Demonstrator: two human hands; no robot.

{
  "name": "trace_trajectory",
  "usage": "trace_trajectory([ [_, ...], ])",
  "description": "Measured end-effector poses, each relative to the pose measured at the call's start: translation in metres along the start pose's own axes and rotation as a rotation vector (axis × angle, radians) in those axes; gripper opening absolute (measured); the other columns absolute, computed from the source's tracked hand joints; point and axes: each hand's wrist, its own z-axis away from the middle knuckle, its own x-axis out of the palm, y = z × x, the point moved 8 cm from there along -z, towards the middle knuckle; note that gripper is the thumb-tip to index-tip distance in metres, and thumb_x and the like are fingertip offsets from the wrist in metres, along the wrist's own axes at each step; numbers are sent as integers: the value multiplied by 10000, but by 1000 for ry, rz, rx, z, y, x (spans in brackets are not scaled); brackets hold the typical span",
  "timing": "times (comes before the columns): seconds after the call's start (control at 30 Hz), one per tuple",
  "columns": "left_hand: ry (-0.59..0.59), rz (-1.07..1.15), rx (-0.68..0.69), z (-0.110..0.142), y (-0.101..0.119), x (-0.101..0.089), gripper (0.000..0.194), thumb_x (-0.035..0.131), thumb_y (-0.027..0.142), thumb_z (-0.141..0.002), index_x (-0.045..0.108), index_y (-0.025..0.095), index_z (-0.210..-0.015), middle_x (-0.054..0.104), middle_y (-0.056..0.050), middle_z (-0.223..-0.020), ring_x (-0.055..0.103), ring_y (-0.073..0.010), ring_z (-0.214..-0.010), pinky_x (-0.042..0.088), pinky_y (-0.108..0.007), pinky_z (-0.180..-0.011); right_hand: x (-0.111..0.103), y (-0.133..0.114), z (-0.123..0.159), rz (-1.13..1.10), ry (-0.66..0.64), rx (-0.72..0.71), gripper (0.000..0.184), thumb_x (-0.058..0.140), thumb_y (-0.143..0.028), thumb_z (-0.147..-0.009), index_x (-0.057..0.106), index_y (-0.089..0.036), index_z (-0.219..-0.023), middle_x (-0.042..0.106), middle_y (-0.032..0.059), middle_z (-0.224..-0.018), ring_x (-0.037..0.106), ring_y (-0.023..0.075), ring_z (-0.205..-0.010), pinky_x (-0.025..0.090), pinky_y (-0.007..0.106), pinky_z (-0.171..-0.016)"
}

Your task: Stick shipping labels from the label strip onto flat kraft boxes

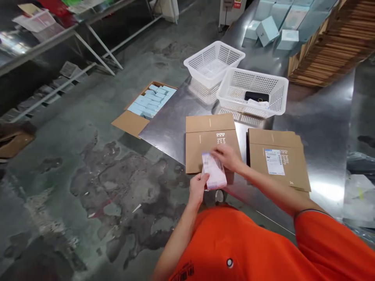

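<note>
Both hands hold a clear plastic bag (214, 171) with a white and pink packet and a printed label inside. My left hand (198, 188) grips its lower edge, and my right hand (227, 157) pinches its upper end. The bag is just above a flat kraft cardboard mailer (209, 142) with white print, partly hidden behind it. To the right lies a stack of flat mailers (278, 160) with a white shipping label on top.
The hands work at a steel table (172, 132). Behind the mailers stand white perforated plastic baskets (252, 91) (213, 64); the nearer holds a black item. An open carton of pale blue boxes (149, 102) sits at the table's left end, with more boxes at the back.
</note>
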Motion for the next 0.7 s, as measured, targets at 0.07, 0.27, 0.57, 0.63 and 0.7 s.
trace_trajectory([
  [0.07,-25,-49,-43,2,-22,-3,439,782,451,-610,703,103,-865,717,-70,-807,635,-163,-671,504,-256,-628,-6,19,-27,223,59,33,198,542,-327,-932,644,-161,-896,617,60,-903,517,181,-875,371,290,-803],
  [0.27,7,-213,-225,42,-72,-50,449,819,401,-509,745,101,-834,739,-114,-851,679,-267,-797,540,-379,-783,-10,36,-62,631,17,27,615,574,-452,-886,414,-145,-1395,463,167,-1329,427,327,-1159,333,450,-946],
  [0.57,267,-330,153,5,33,-84,446,660,426,-748,696,96,-1045,698,-132,-1083,650,-257,-994,503,-353,-888,67,-11,16,467,-244,-412,572,463,-442,-945,413,-116,-1411,290,135,-1489,196,296,-1403,132,490,-1164],
  [0.63,195,-510,252,10,43,-66,407,594,390,-806,682,128,-1105,625,-136,-1241,590,-261,-1137,458,-341,-966,45,7,31,443,-150,-257,537,448,-415,-949,413,-151,-1416,288,118,-1493,183,298,-1409,137,506,-1159],
  [0.7,125,-694,340,23,46,-43,375,538,362,-847,674,170,-1139,445,-130,-1440,487,-258,-1275,412,-317,-1017,0,52,40,408,45,184,544,461,-391,-936,420,-120,-1405,354,172,-1444,272,345,-1363,222,552,-1106],
])
